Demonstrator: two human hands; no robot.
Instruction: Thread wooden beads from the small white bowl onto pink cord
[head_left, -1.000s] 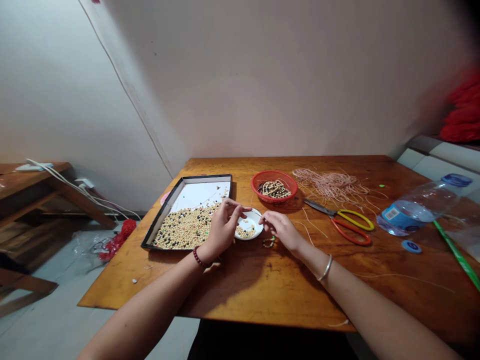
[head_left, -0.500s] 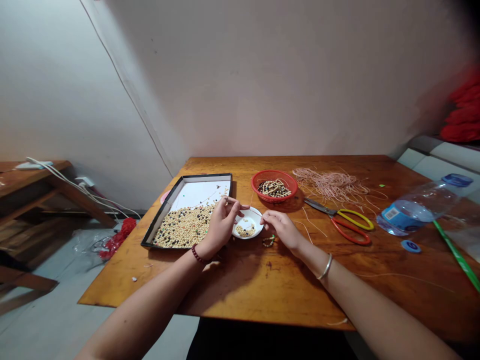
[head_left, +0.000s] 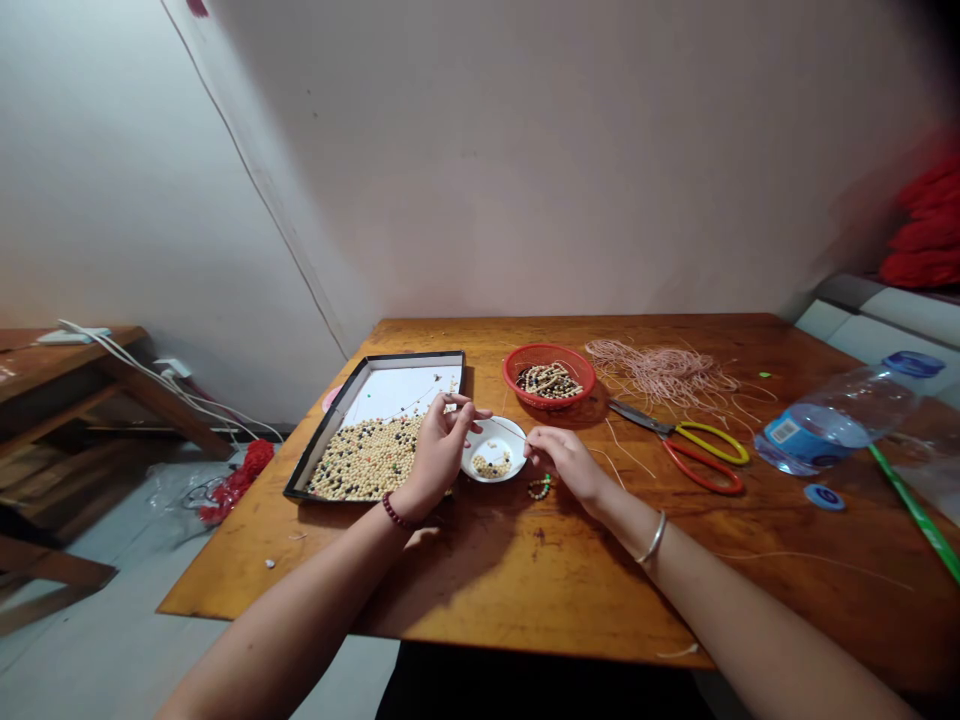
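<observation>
A thin cord [head_left: 505,428] runs between my two hands above a small white dish [head_left: 514,434] with some beads in it. My left hand [head_left: 442,442], fingers pinched on one part of the cord, is over the right edge of the bead tray [head_left: 298,470]. My right hand [head_left: 564,460] is closed on the cord at the dish's right side. Just below it lies a short curl of strung beads [head_left: 538,489] with a green end; whether it joins the cord I cannot tell. Pale and dark loose beads [head_left: 367,455] cover the tray's near part.
Behind the dish stands a red basket [head_left: 549,400] with strung beads. To the right lie a pink cord tangle [head_left: 656,370], scissors [head_left: 694,440], a plastic bottle [head_left: 840,420] and its blue cap [head_left: 824,497]. The wooden table's front edge [head_left: 540,655] is near my forearms.
Both hands stay almost in place with the cord between them. My right hand has shifted very slightly down and right; the whole view has tilted a little.
</observation>
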